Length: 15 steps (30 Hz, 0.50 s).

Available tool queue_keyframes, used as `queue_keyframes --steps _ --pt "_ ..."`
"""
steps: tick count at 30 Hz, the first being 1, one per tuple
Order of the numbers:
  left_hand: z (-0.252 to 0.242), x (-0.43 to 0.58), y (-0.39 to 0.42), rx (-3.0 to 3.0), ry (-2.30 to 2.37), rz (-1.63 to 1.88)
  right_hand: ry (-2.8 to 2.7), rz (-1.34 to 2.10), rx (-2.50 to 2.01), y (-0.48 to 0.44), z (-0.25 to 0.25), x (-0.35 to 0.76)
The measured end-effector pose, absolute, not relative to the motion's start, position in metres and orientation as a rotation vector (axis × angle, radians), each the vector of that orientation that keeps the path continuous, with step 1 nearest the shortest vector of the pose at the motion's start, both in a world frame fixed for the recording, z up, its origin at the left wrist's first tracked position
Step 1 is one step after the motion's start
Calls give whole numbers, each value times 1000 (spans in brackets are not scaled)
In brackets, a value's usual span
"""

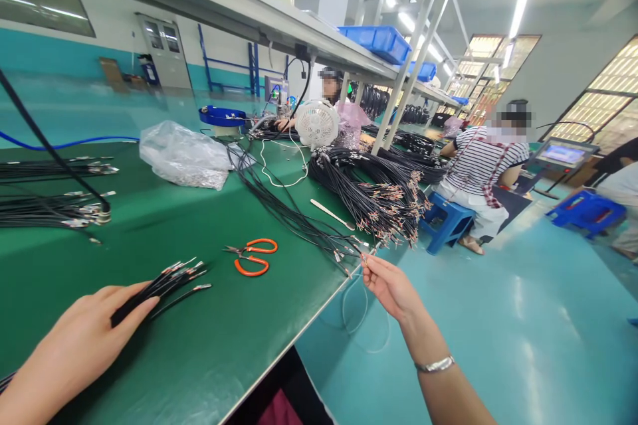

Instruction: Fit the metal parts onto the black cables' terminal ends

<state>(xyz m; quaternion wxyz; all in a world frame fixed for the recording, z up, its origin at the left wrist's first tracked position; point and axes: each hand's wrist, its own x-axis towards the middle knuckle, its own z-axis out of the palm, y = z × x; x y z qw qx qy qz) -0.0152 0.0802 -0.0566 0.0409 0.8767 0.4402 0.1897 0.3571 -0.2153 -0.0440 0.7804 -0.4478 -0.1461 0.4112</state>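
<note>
My left hand (94, 329) is closed round a bunch of black cables (162, 289), whose stripped and terminated ends point up and to the right. One cable sticks out below the rest. At the table's right edge, my right hand (389, 282) pinches the end of a black cable (359, 254). That cable lies beside several loose black cables (289, 206) running back across the table. Between my hands lie scissors (252, 257) with orange handles, their blades slightly apart. A thin pale stick-like tool (331, 214) rests near the loose cables.
A large heap of black cables (369, 192) with bare copper ends lies at the right edge. Behind are a white fan (317, 123) and a clear plastic bag (184, 154). More cable bundles (54, 209) lie left. A person (486, 163) sits on a blue stool (446, 216).
</note>
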Motion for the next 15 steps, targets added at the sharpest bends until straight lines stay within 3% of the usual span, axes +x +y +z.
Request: queue_keyframes --steps 15 --pt "-34 -6 62 2603 1382 402 -325 679 -1242 -225 -59 363"
